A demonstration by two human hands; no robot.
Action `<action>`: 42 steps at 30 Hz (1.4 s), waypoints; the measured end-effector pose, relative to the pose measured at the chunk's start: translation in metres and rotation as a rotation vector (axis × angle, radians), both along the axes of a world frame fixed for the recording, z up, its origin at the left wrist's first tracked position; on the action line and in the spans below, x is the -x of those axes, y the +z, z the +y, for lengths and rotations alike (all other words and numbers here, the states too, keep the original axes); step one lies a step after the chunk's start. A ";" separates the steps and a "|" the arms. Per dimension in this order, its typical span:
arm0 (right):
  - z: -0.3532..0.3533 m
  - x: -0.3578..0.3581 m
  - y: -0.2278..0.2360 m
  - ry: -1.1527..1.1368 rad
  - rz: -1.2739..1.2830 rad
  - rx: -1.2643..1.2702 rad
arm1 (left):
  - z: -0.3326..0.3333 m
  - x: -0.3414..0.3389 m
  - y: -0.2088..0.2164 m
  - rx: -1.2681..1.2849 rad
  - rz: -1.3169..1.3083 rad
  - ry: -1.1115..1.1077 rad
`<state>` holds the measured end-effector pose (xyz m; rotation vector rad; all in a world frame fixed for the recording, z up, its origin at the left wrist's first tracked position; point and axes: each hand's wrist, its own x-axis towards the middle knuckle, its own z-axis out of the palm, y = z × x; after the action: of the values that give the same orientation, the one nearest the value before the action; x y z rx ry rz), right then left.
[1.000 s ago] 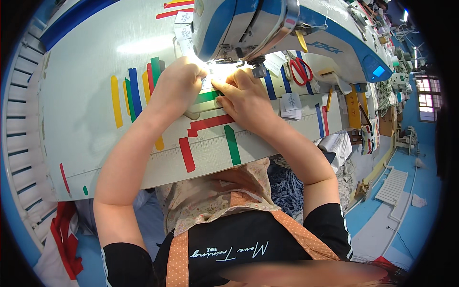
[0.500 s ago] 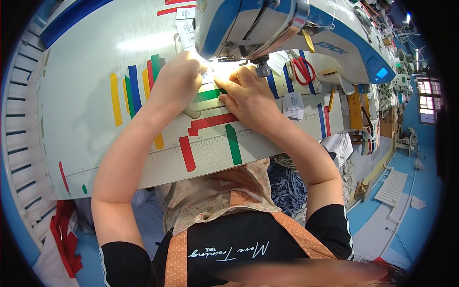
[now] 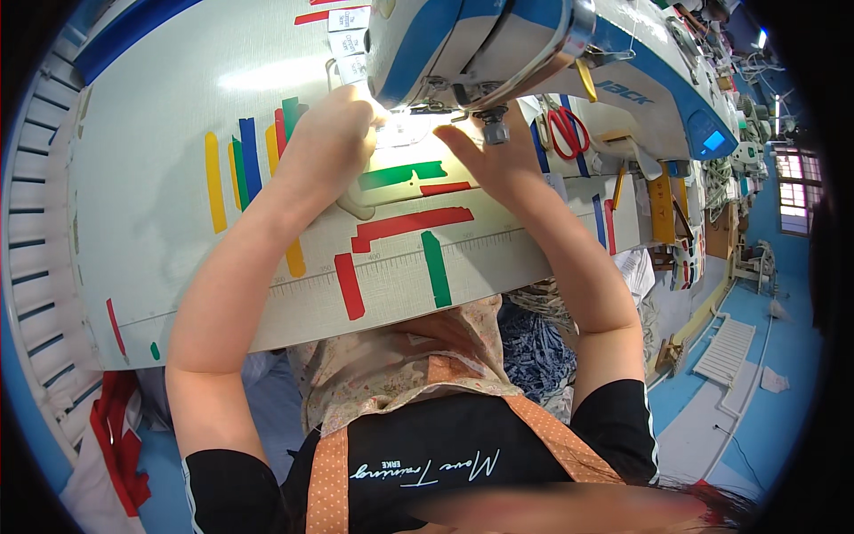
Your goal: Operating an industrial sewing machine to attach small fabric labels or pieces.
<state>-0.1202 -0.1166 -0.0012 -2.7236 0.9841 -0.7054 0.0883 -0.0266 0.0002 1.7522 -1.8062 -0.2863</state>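
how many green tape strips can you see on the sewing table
4. One green tape strip stands among the coloured strips left of the left hand, one further left there, one lies between the hands, one near the front edge. Others may be hidden under the hands.

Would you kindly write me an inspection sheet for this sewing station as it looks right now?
Surface: pale sewing table, marked with coloured tape strips and a printed ruler along its front edge.
Job's things: blue and white sewing machine; lit needle area between the hands.
Clutter: red-handled scissors behind the right hand.
Grippers: left hand fingers curled by the needle; right hand flat, fingers spread.
Cables: nothing seen.
Surroundings: blue floor, further workstations at right.
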 end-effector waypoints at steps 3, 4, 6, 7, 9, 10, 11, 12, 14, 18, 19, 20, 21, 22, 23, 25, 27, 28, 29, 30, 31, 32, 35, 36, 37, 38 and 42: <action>-0.005 0.000 0.000 -0.027 -0.048 -0.166 | -0.002 0.000 0.004 -0.034 -0.010 0.012; -0.006 0.000 0.001 -0.041 -0.072 -0.249 | -0.004 0.002 0.006 -0.051 -0.026 0.023; -0.008 -0.001 0.001 -0.019 -0.076 -0.237 | -0.005 0.001 0.006 -0.071 -0.041 0.035; -0.009 -0.001 0.002 0.001 -0.080 -0.224 | -0.005 0.001 0.006 -0.068 -0.032 0.027; -0.009 -0.002 0.002 0.021 -0.084 -0.212 | -0.006 0.000 0.005 -0.062 -0.013 0.012; -0.009 -0.003 0.001 0.044 -0.108 -0.190 | -0.006 -0.001 0.004 -0.063 -0.012 0.013; -0.009 -0.003 0.001 0.067 -0.131 -0.169 | -0.007 -0.002 0.003 -0.049 -0.010 0.011; -0.009 -0.004 0.001 0.089 -0.155 -0.148 | -0.008 -0.003 0.002 -0.034 -0.008 0.009; -0.009 -0.005 0.000 0.089 -0.149 -0.140 | -0.008 -0.004 0.002 -0.021 -0.004 0.009; -0.012 -0.002 -0.008 0.078 -0.133 -0.128 | -0.010 -0.004 0.006 -0.023 0.030 0.020; -0.014 -0.001 -0.013 0.075 -0.128 -0.135 | -0.013 -0.006 0.003 0.013 0.021 0.003; -0.014 -0.003 -0.013 0.075 -0.122 -0.143 | -0.015 -0.008 0.000 0.049 0.013 -0.010; -0.013 -0.004 -0.012 0.077 -0.121 -0.146 | -0.016 -0.010 -0.001 0.085 0.004 -0.024; -0.011 -0.005 -0.010 0.041 -0.102 -0.152 | -0.017 -0.011 -0.003 0.083 0.005 -0.021; -0.009 -0.007 -0.006 0.006 -0.084 -0.159 | -0.018 -0.013 -0.005 0.064 -0.004 -0.014; -0.008 -0.008 -0.005 -0.028 -0.066 -0.161 | -0.019 -0.015 -0.005 0.033 -0.024 -0.001; -0.010 -0.005 -0.009 -0.041 -0.055 -0.156 | -0.017 -0.012 -0.002 0.041 -0.018 -0.002; -0.011 -0.003 -0.011 -0.047 -0.050 -0.152 | -0.016 -0.008 0.000 0.046 -0.012 -0.004; -0.012 0.000 -0.012 -0.045 -0.052 -0.146 | -0.016 -0.006 0.002 0.050 -0.006 -0.007; -0.011 0.001 -0.013 -0.075 -0.047 -0.145 | -0.014 -0.008 0.001 0.052 -0.011 0.004; -0.011 0.001 -0.012 -0.104 -0.041 -0.143 | -0.013 -0.009 -0.003 0.078 -0.007 -0.009; -0.010 0.002 -0.012 -0.134 -0.035 -0.141 | -0.012 -0.009 -0.005 0.104 -0.003 -0.022; -0.003 0.004 0.001 -0.096 -0.095 -0.137 | -0.012 -0.011 -0.010 0.160 0.002 -0.017; 0.001 0.004 0.004 -0.083 -0.122 -0.138 | -0.013 -0.011 -0.010 0.188 0.006 -0.009; 0.004 0.007 0.006 -0.073 -0.122 -0.139 | -0.014 -0.011 -0.010 0.216 0.009 -0.004; 0.006 0.011 0.007 -0.067 -0.096 -0.052 | -0.014 -0.012 -0.010 0.215 0.007 0.006; 0.023 0.017 0.015 -0.043 -0.075 0.067 | -0.015 -0.013 -0.012 0.178 -0.003 0.003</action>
<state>-0.1374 -0.0935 0.0134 -2.7174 1.0227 -0.8563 0.1017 -0.0412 -0.0117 1.6319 -1.7735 -0.1168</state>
